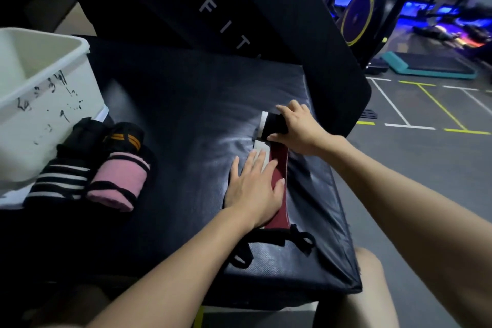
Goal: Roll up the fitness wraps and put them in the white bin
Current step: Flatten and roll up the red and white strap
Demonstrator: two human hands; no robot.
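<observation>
Right hand (298, 128) apparently grips wrap (278, 168); left hand (255, 189) flattens it.

With both bare forearms reaching forward, the left hand (254, 189) lies flat, palm down and fingers spread, on the flat dark red fabric wrap (278, 181), while the right hand (298, 128), just beyond it, curls around that wrap's rolled far end.

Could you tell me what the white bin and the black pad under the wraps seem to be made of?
The white bin looks like rigid moulded plastic: smooth matte walls, a thick rolled rim, scuffed black writing. The black pad seems to be vinyl or faux-leather over foam: a soft sheen, creases, and a seamed edge.
</observation>
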